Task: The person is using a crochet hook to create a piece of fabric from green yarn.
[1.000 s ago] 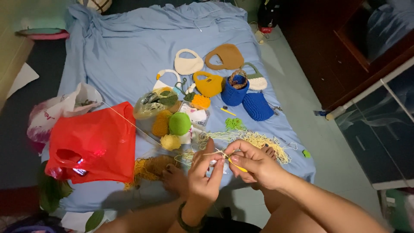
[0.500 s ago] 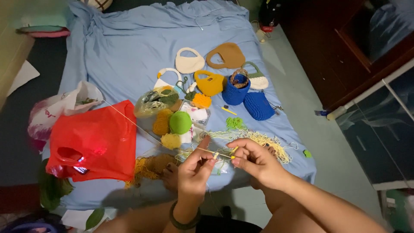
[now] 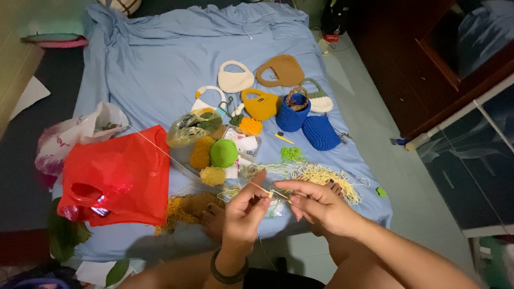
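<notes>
My left hand (image 3: 244, 214) and my right hand (image 3: 317, 203) meet over the near edge of a blue sheet (image 3: 160, 69). Between their fingertips they pinch a thin yellow crochet hook (image 3: 272, 194) and a strand of pale yarn (image 3: 160, 151) that runs up and left toward a red plastic bag (image 3: 115, 179). A loose heap of pale yellow yarn (image 3: 321, 175) lies just beyond my right hand. Yarn balls, one green (image 3: 224, 153) and two mustard yellow, sit beyond my left hand. A dark bracelet circles my left wrist.
Small crocheted bags lie further up the sheet: cream (image 3: 235, 80), brown (image 3: 281, 70), yellow (image 3: 261, 104), two blue (image 3: 319, 132). A white plastic bag (image 3: 80, 134) sits left of the red one. A dark wooden cabinet (image 3: 444, 53) stands on the right. My foot (image 3: 214, 219) rests on brownish yarn.
My hands have shifted slightly, the left fingers opening up around the hook and strand. The view has tilted a little; the things on the sheet stay put.
</notes>
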